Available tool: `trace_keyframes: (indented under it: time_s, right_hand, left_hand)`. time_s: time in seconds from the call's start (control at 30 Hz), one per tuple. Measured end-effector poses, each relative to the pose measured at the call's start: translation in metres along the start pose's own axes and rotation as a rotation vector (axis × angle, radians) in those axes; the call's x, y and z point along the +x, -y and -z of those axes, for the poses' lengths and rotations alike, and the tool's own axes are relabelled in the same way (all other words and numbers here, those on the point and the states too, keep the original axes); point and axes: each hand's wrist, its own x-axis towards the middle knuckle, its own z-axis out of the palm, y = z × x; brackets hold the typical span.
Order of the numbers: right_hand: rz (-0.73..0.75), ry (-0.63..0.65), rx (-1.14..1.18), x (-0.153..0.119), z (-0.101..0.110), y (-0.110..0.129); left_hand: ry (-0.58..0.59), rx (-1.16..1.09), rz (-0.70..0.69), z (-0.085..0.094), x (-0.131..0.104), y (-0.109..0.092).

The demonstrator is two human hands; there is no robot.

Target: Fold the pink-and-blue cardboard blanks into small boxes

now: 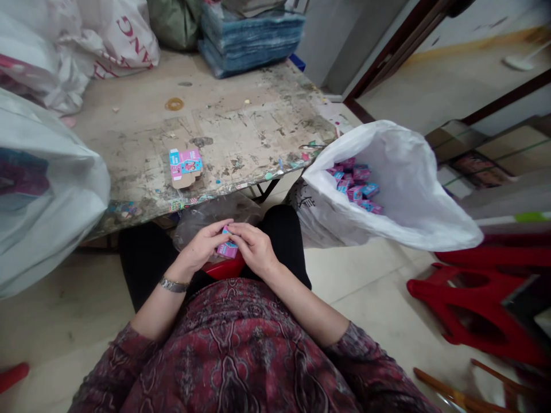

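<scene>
Above my lap, a small pink and blue box point(227, 248) is held between both hands. My left hand point(201, 245) has its fingers closed on the box's left side and top. On the right side, my right hand point(255, 245) grips the same box, its thumb and fingers reaching over the upper part. A flattened pink and blue carton point(185, 167) with brown flaps lies on the worn table point(258, 123) near its front edge. Several small pink and blue boxes point(355, 184) lie inside an open white sack point(404, 183) to the right.
White bags point(41, 195) stand at the left, with a stack of blue wrapped material point(252, 37) at the table's back. A tan ring point(174, 104) lies on the table. Red stools point(473, 304) are at the right.
</scene>
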Motion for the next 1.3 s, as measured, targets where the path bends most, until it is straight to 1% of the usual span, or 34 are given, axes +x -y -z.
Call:
trace_keyframes:
  time_s: [0.1, 0.17, 0.27, 0.37, 0.47, 0.6, 0.7, 0.8, 0.87, 0.9, 1.0, 1.07, 1.13, 1.2, 1.3]
  right_hand:
    - [-0.012, -0.018, 0.068, 0.001, 0.000, -0.002]
    - [-0.037, -0.043, 0.110, 0.002, 0.000, -0.003]
    - [-0.125, -0.085, 0.145, 0.003, 0.001, -0.004]
    - [-0.200, -0.097, 0.180, 0.001, 0.002, -0.007]
    - [-0.168, -0.095, 0.196, 0.000, 0.001, -0.007]
    - [-0.123, -0.061, 0.169, 0.001, 0.001, -0.005]
    - [-0.119, -0.020, 0.102, 0.004, 0.004, -0.003]
    - [-0.137, 0.011, 0.008, 0.007, 0.007, -0.003]
    - [-0.203, -0.001, 0.011, 0.007, 0.008, -0.005]
    - [-0.255, -0.018, 0.050, 0.007, 0.007, -0.006]
    - [-0.435, -0.080, 0.298, 0.007, 0.008, -0.010]
    - [-0.525, -0.142, 0.502, 0.010, 0.014, -0.011]
    - [-0.571, -0.259, 0.687, 0.017, 0.031, -0.011]
    - [-0.563, -0.450, 0.863, 0.026, 0.060, -0.012]
    - [-0.411, -0.850, 1.057, 0.036, 0.118, -0.017]
  left_hand:
    - [0.000, 0.016, -0.041, 0.000, 0.004, 0.003]
    - [-0.006, 0.031, -0.097, -0.001, 0.006, 0.003]
    - [-0.016, 0.042, -0.171, -0.003, 0.008, 0.003]
    - [-0.022, 0.030, -0.163, -0.005, 0.006, 0.002]
    - [-0.039, -0.001, -0.148, -0.009, 0.003, 0.001]
    - [-0.065, -0.047, -0.174, -0.015, 0.000, -0.001]
    - [-0.086, -0.071, -0.178, -0.018, -0.001, -0.002]
    - [-0.105, -0.071, -0.153, -0.018, -0.001, -0.003]
    - [-0.120, -0.059, -0.131, -0.017, -0.001, -0.003]
    - [-0.118, -0.046, -0.106, -0.016, 0.000, -0.004]
    - [-0.107, -0.010, -0.049, -0.012, 0.002, -0.005]
    - [-0.106, -0.013, -0.049, -0.009, 0.003, -0.005]
    - [-0.117, -0.016, -0.036, -0.007, 0.004, -0.004]
    - [-0.143, -0.006, 0.000, -0.005, 0.005, -0.003]
    - [-0.165, 0.001, 0.038, -0.002, 0.006, 0.000]
